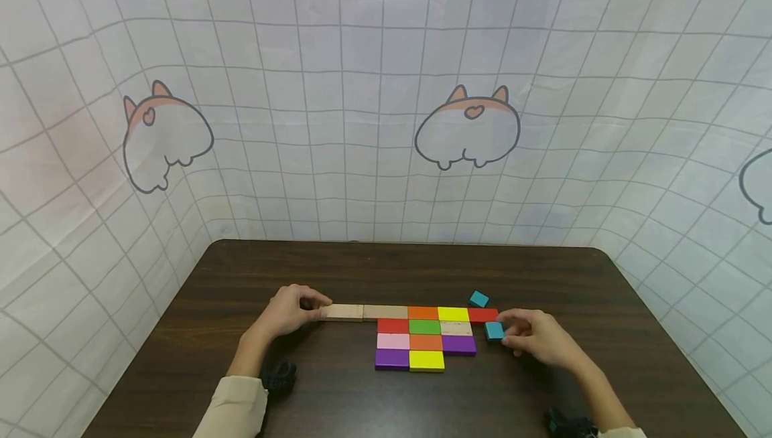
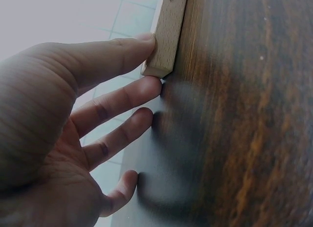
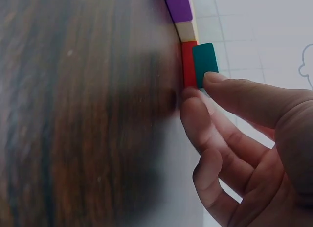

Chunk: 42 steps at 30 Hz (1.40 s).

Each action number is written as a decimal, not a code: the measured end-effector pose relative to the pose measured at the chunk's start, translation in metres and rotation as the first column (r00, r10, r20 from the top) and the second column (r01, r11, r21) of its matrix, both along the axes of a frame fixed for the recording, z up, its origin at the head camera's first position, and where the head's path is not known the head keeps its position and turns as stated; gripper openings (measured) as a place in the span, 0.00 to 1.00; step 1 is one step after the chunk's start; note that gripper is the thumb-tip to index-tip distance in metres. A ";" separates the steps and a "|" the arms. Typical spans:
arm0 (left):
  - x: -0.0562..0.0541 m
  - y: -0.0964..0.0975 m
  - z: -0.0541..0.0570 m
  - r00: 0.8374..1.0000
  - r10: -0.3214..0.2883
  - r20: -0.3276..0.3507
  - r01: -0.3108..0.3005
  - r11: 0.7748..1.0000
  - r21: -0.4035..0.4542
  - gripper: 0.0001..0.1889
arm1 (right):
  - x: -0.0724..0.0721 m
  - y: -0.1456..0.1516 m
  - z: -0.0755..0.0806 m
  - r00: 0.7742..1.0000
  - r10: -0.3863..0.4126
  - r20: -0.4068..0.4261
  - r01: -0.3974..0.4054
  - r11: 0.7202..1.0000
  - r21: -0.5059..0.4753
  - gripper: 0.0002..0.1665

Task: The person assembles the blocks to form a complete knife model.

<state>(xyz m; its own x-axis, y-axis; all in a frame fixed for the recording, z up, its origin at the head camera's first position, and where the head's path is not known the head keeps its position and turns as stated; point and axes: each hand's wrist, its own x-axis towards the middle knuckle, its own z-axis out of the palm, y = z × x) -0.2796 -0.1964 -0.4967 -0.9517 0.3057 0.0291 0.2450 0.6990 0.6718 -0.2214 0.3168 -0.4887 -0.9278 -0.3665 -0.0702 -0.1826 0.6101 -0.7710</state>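
At the left end of a row of flat blocks, my left hand (image 1: 289, 309) pinches the end of a plain wooden block (image 1: 342, 312). In the left wrist view its thumb (image 2: 139, 48) lies against the block's side, and the index finger is hidden behind. My right hand (image 1: 539, 337) pinches a small teal block (image 1: 494, 331) between thumb and fingers. That block overlaps the red block (image 3: 189, 63) at the row's right end in the right wrist view. The row between the hands also has a second wooden block (image 1: 385, 312), an orange block (image 1: 423, 313) and a yellow block (image 1: 453, 314).
Below the row lie shorter rows of coloured blocks, with a green block (image 1: 425, 327), a pink block (image 1: 393, 341) and purple blocks among them. Another teal block (image 1: 479, 299) lies behind the row. A white gridded curtain (image 1: 362, 210) rises behind the dark wooden table (image 1: 289, 411).
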 end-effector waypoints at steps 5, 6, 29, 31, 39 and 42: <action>0.000 0.000 0.000 1.000 0.005 0.002 -0.005 1.000 0.002 0.08 | -0.003 -0.005 0.000 1.000 0.011 -0.019 -0.011 0.999 0.043 0.22; -0.001 0.000 0.000 1.000 0.005 0.003 -0.005 1.000 -0.001 0.08 | -0.004 -0.005 0.000 1.000 0.013 -0.024 -0.011 0.999 0.052 0.21; -0.001 0.001 0.000 1.000 0.018 0.006 -0.018 1.000 -0.004 0.08 | -0.007 -0.012 -0.003 1.000 0.006 -0.025 -0.004 0.995 0.100 0.19; -0.001 0.001 0.000 1.000 0.018 0.003 -0.018 1.000 -0.005 0.08 | -0.007 -0.012 -0.001 1.000 0.003 -0.030 0.000 0.995 0.101 0.18; -0.001 0.000 -0.001 1.000 0.011 0.005 -0.011 1.000 -0.006 0.07 | -0.008 -0.014 0.001 0.998 0.007 -0.059 -0.003 0.996 0.084 0.13; -0.001 0.000 -0.001 1.000 0.007 0.005 -0.007 1.000 -0.002 0.07 | -0.009 -0.015 0.000 0.998 0.004 -0.062 0.002 0.996 0.089 0.11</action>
<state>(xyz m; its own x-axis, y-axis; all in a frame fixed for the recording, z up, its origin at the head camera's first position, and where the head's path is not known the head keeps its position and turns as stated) -0.2811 -0.1969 -0.4977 -0.9540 0.2987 0.0242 0.2368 0.7020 0.6717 -0.2302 0.3019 -0.4885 -0.9309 -0.3625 -0.0446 -0.2295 0.6756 -0.7007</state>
